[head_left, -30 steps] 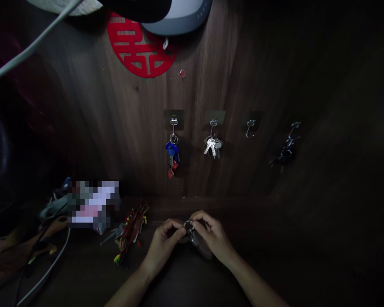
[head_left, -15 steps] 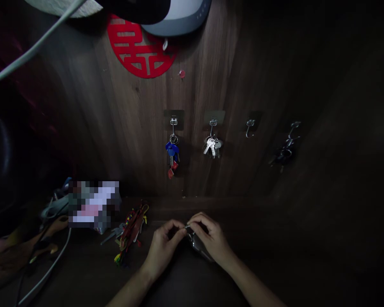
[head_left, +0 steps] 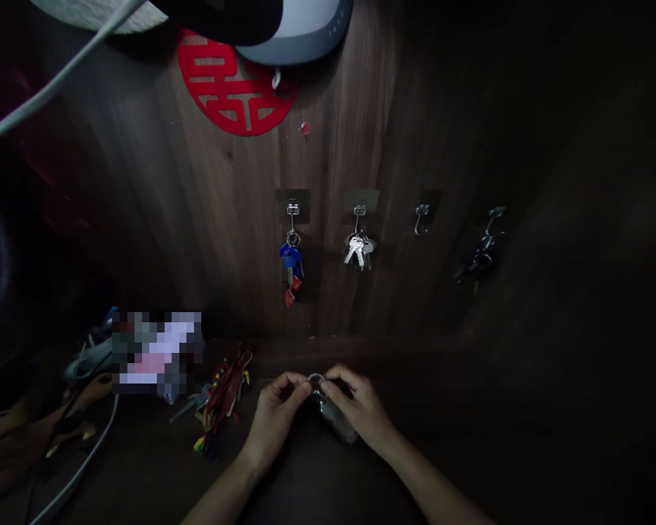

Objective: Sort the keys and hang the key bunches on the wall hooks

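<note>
Between my hands is a metal key ring (head_left: 315, 376), pinched on its left side by the thumb and forefinger of my left hand (head_left: 284, 408). My right hand (head_left: 358, 405) pinches the same ring on its right side. Below the ring hangs a dark, shiny piece (head_left: 336, 421), partly behind my right fingers; its kind is hard to make out in the dim light. To the left of my left hand, a bunch of keys with a brown and coloured braided strap (head_left: 225, 394) lies on the dark wooden surface.
On the wooden wall, hooks hold keys with blue heads (head_left: 291, 255), silver keys (head_left: 359, 251) and dark keys (head_left: 478, 261). Another hook (head_left: 421, 219) hangs bare. Above are a red round ornament (head_left: 224, 91) and a grey cap (head_left: 306, 36). A white cable (head_left: 82, 477) runs at the left.
The ring now shows as a clear loop between my fingertips, which have moved slightly apart. The dark piece hangs a little further left. The whole view has shifted slightly.
</note>
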The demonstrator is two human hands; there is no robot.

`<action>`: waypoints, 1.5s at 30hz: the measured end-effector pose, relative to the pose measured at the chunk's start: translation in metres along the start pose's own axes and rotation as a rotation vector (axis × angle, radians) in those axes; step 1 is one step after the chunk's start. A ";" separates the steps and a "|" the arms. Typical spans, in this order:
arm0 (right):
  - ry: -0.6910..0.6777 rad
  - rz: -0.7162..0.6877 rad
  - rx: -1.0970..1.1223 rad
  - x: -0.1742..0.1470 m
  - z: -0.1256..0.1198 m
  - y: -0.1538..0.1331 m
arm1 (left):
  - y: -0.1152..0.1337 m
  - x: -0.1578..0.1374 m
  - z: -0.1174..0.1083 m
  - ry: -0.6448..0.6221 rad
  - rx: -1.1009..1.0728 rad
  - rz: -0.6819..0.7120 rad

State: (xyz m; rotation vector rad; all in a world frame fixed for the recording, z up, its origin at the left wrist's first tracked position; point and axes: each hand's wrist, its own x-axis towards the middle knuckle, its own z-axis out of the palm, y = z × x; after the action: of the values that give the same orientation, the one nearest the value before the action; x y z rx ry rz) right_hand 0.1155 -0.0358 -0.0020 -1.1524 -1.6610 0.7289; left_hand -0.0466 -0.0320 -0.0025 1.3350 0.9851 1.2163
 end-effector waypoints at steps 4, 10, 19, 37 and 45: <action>0.016 -0.024 -0.024 -0.001 -0.001 0.002 | -0.005 -0.001 0.001 -0.061 0.047 0.057; 0.169 0.016 0.019 0.002 -0.012 0.003 | -0.010 -0.001 -0.008 -0.031 0.318 0.141; 0.438 0.031 0.108 0.011 -0.042 0.010 | -0.016 -0.003 -0.009 -0.291 0.715 0.241; 0.765 -0.051 0.112 0.043 -0.137 -0.013 | -0.021 0.002 -0.004 -0.281 0.780 0.257; 1.086 -0.152 0.170 0.069 -0.216 -0.027 | -0.025 0.003 -0.004 -0.284 0.795 0.249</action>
State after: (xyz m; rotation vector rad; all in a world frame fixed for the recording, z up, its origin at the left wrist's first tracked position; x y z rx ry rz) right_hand 0.2990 0.0087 0.1260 -0.9960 -0.7303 0.0661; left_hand -0.0480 -0.0249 -0.0265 2.2359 1.1666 0.7791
